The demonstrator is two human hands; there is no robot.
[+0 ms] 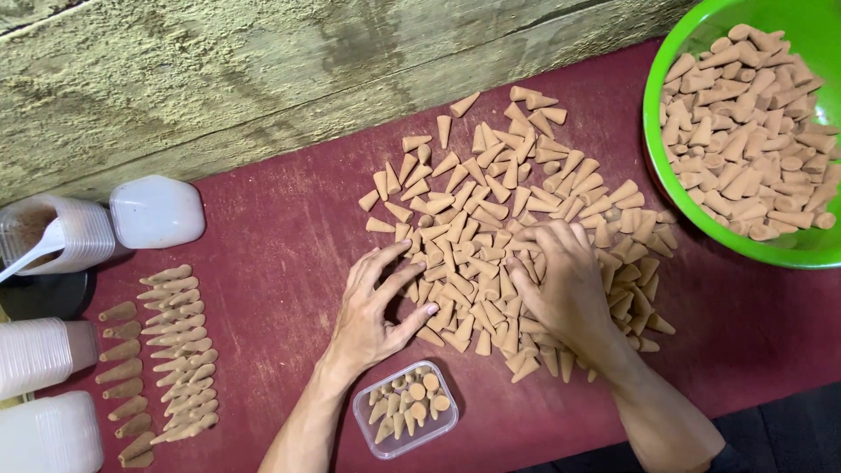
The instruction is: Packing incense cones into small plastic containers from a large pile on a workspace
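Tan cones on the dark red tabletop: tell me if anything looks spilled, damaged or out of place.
Nothing stands out. The loose pile of small tan cones lies spread under both hands, inside the dark red tabletop. The small clear plastic box sits upright, part filled. No broken cones that I can see.

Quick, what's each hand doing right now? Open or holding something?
Left hand: open, fingers spread on the loose pile of cones, holding nothing.
Right hand: fingers curled down into the cones; whether it grips any cannot be told.
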